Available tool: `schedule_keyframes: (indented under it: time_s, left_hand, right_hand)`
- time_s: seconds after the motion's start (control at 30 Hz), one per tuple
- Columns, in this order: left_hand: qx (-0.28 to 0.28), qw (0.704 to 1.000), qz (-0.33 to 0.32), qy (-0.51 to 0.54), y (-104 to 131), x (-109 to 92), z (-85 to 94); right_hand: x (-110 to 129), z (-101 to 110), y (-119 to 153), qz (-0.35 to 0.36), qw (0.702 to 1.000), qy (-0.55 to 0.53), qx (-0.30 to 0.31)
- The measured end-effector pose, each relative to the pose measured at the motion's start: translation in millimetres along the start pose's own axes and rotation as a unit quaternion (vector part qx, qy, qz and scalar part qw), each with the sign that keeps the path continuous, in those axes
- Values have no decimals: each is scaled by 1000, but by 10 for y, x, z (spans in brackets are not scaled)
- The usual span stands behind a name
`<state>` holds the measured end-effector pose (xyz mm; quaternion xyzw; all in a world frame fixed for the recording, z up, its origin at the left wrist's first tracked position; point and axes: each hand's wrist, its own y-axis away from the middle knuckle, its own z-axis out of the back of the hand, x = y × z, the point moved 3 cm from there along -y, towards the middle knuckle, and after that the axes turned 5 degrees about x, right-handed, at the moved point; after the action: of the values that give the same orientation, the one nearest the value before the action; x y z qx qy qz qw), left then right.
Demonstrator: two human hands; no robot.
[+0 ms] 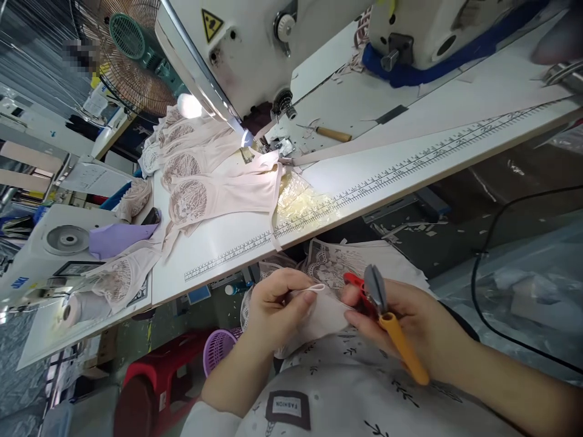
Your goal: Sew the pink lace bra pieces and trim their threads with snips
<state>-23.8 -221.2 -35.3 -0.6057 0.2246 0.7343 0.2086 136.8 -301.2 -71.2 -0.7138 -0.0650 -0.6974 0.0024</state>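
My left hand pinches the edge of a pale pink fabric piece, where a small folded loop stands up at the thumb. My right hand is closed around a cutting tool with grey blades, a red part and an orange handle, likely snips. Its fingertips also touch the fabric's right edge. Lace of the same garment lies over my lap. Ahead, a pale pink lace garment lies on the table, its end near the needle area of a sewing machine.
A printed ruler runs along the table's front edge. A wooden-handled awl lies behind the machine foot. A red stool and a purple basket stand below at left. A fan and another sewing machine are beyond.
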Motion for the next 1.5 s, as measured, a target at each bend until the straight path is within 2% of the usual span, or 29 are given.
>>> schedule_keyframes:
  time_s: [0.07, 0.13, 0.2, 0.27, 0.37, 0.47, 0.63, 0.8, 1.03, 1.2, 1.37, 1.5]
  left_hand:
    - [25, 998, 32, 50, -22, -5, -42]
    - [42, 987, 111, 110, -43, 44, -105]
    - [48, 970, 179, 156, -67, 104, -179]
    - [51, 957, 213, 189, -99, 151, -252]
    - [58, 946, 227, 223, -144, 202, -339]
    - [67, 941, 233, 236, -167, 246, -393]
    - [58, 949, 233, 206, -179, 302, -422]
    - [43, 959, 213, 184, -195, 284, -412]
    - [68, 950, 247, 180, -178, 251, -374]
    - [56, 954, 221, 195, -185, 300, -381]
    - [53, 954, 210, 209, -189, 290, -387]
    - [52, 951, 211, 222, -179, 286, -366]
  right_hand:
    - [39, 2, 41, -25, 997, -62, 48]
    - [36, 34, 78, -57, 989, -110, 78]
    - [-19, 108, 98, -92, 985, -121, 85]
    - [-108, 222, 104, -115, 985, -93, 88]
    - [-218, 416, 115, -80, 989, 17, 124]
    - [-270, 551, 165, -37, 971, 137, 191]
    - [-277, 605, 258, -49, 947, 203, 244]
    - [-271, 591, 252, -54, 930, 284, 227]
    - [-192, 587, 212, -105, 902, 343, 240]
    - [-169, 599, 214, -121, 902, 345, 229]
    - [-295, 595, 253, -174, 890, 364, 213]
    - [-350, 546, 246, -133, 910, 359, 157]
